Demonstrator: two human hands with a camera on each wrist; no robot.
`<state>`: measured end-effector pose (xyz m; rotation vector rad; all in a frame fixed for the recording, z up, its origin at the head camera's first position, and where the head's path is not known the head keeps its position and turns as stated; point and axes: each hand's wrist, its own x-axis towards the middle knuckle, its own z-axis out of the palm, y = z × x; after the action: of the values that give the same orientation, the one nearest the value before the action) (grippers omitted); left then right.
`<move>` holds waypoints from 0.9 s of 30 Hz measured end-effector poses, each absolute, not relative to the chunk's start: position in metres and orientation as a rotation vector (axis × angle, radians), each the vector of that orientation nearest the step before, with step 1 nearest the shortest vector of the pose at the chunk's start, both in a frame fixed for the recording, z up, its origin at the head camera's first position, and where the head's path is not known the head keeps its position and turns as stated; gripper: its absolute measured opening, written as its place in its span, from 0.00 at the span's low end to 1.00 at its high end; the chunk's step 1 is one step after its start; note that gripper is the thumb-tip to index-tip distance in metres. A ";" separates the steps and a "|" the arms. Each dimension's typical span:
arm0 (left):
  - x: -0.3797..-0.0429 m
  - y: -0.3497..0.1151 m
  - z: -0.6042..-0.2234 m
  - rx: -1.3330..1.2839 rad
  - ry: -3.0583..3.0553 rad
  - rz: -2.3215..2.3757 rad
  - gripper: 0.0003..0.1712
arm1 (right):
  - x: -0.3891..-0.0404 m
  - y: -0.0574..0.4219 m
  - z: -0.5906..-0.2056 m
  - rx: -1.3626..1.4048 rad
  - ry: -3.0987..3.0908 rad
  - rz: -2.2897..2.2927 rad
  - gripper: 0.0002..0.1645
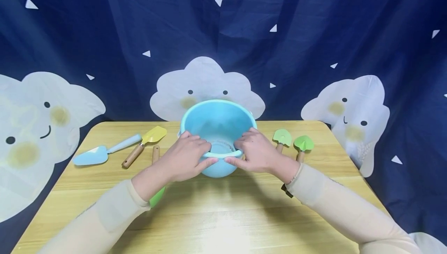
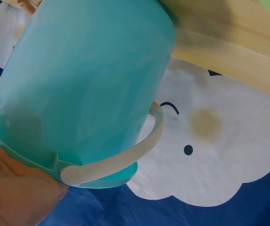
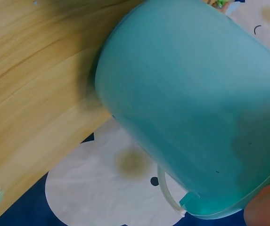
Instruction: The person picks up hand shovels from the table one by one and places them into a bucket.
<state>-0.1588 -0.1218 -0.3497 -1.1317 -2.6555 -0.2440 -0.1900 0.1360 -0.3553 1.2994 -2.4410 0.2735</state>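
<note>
A light blue bucket is between both hands at the middle of the table, its mouth tipped toward me. My left hand grips the near rim from the left, fingers over the edge inside and thumb outside. From the right, my right hand holds the same rim in the same way. The two thumbs point at each other along the rim. In the left wrist view the bucket's white handle hangs along its side. The right wrist view shows the smooth bucket wall above the wooden surface.
Left on the wooden table lie a blue trowel, a yellow shovel and a green-bladed tool partly under the left forearm. Two green tools, a round-bladed one and a pointed one, lie right. A dark blue curtain hangs behind.
</note>
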 end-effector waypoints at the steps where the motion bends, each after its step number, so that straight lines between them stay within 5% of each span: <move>1: -0.158 -0.122 -0.350 -1.133 -2.654 -0.248 0.21 | -0.190 0.136 -0.356 1.301 -2.440 0.273 0.44; 27: -0.156 -0.121 -0.354 -1.118 -2.560 -0.222 0.21 | -0.189 0.138 -0.356 1.308 -2.433 0.268 0.39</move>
<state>-0.1560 -0.1207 -0.3543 -1.1179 -2.5598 -0.2218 -0.1887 0.1375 -0.3564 1.3081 -2.4329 0.2677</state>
